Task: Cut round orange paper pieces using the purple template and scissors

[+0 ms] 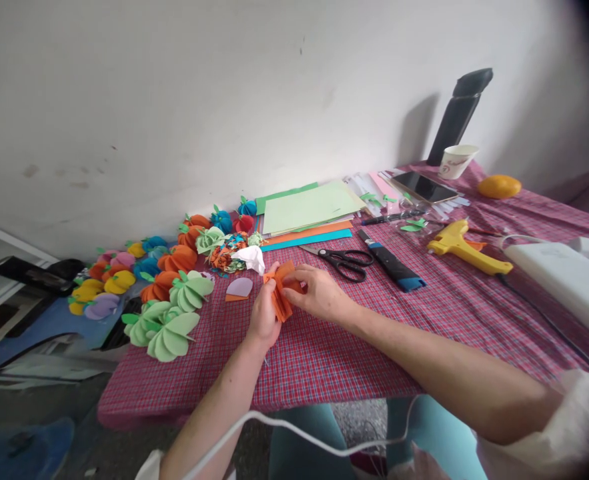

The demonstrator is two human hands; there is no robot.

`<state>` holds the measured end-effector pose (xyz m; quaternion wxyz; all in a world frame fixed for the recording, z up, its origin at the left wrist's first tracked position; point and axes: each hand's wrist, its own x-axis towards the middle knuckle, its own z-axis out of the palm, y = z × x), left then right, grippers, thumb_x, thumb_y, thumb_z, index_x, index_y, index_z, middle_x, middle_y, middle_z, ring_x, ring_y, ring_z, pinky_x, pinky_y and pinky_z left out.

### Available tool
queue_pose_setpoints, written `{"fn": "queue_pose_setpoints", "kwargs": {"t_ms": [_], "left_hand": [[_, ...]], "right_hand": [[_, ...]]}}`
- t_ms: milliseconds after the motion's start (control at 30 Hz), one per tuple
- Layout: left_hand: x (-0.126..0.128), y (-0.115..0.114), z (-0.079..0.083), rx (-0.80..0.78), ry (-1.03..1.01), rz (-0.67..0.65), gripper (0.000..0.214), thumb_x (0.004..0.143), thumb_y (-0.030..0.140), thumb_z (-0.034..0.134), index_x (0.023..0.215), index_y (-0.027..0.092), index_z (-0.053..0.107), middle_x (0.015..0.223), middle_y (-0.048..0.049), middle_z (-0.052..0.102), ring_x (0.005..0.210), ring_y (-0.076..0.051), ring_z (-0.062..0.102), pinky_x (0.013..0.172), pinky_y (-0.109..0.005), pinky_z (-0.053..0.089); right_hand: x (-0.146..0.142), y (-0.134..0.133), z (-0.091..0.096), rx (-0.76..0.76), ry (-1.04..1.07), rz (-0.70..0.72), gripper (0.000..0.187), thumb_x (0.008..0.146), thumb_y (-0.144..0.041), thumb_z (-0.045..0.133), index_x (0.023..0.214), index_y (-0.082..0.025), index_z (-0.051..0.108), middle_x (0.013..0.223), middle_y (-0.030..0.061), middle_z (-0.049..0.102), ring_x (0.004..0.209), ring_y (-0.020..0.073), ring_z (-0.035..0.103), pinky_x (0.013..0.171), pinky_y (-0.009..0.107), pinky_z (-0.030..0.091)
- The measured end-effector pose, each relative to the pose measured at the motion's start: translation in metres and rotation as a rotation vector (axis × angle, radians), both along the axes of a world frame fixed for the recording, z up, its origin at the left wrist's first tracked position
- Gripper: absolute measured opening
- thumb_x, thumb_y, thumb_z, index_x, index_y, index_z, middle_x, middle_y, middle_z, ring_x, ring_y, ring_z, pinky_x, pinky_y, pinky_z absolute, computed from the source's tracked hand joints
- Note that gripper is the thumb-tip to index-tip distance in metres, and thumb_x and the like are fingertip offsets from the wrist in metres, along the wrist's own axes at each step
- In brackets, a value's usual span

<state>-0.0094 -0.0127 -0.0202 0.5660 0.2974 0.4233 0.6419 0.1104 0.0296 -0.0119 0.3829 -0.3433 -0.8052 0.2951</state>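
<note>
Both hands meet over the red checked tablecloth (pixel 424 320) and grip a stack of folded orange paper pieces (pixel 280 288). My left hand (pixel 263 317) pinches the stack from below. From the right, my right hand (pixel 317 291) closes its fingers on the stack's upper edge. A small lilac and orange paper cut-out (pixel 239 288) lies just left of the hands. Black scissors (pixel 345 261) lie just beyond my right hand.
Several finished paper pumpkins, green (pixel 171 327), orange (pixel 177 259), yellow (pixel 119 283) and blue, crowd the table's left end. Coloured paper sheets (pixel 309 208), a yellow glue gun (pixel 461 248), a phone (pixel 424 187), a paper cup (pixel 457 161), an orange fruit (pixel 499 187) and a white box (pixel 564 280) lie farther right.
</note>
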Motion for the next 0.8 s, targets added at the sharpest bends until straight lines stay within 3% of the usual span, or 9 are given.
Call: {"fn": "queue_pose_setpoints", "kwargs": {"t_ms": [167, 433, 667, 800], "left_hand": [[-0.0010, -0.0004, 0.0023, -0.008, -0.050, -0.014, 0.045, 0.083, 0.034, 0.045, 0.127, 0.024, 0.045, 0.130, -0.0036, 0.052, 0.120, -0.020, 0.045, 0.096, -0.031, 0.039], [-0.0008, 0.0000, 0.0072, -0.017, -0.098, 0.001, 0.046, 0.083, 0.033, 0.044, 0.128, 0.021, 0.045, 0.129, -0.0065, 0.052, 0.120, -0.020, 0.045, 0.096, -0.032, 0.039], [-0.0009, 0.0010, 0.0048, -0.018, -0.089, 0.001, 0.045, 0.083, 0.035, 0.044, 0.127, 0.023, 0.046, 0.126, -0.0059, 0.054, 0.114, -0.020, 0.051, 0.093, -0.032, 0.041], [-0.0016, 0.0020, 0.0023, -0.024, -0.080, 0.021, 0.044, 0.083, 0.036, 0.045, 0.125, 0.023, 0.047, 0.125, -0.0058, 0.055, 0.113, -0.020, 0.051, 0.092, -0.032, 0.042]], "right_hand": [[-0.0008, 0.0036, -0.0026, 0.039, -0.007, -0.014, 0.011, 0.074, -0.011, 0.053, 0.072, -0.015, 0.063, 0.071, 0.0011, 0.056, 0.063, 0.0098, 0.048, 0.059, 0.021, 0.036], [-0.0011, 0.0065, -0.0059, -0.026, 0.005, -0.063, 0.013, 0.077, -0.016, 0.054, 0.064, -0.015, 0.057, 0.067, 0.0002, 0.056, 0.060, 0.0095, 0.048, 0.057, 0.021, 0.034], [-0.0007, 0.0070, -0.0091, -0.098, 0.066, -0.072, 0.003, 0.075, -0.019, 0.055, 0.077, -0.017, 0.055, 0.068, -0.0021, 0.057, 0.058, 0.0094, 0.048, 0.056, 0.021, 0.036], [0.0000, 0.0071, -0.0079, -0.097, 0.071, -0.061, 0.010, 0.073, -0.013, 0.053, 0.080, -0.017, 0.058, 0.068, -0.0023, 0.057, 0.060, 0.0098, 0.050, 0.057, 0.020, 0.037]]}}
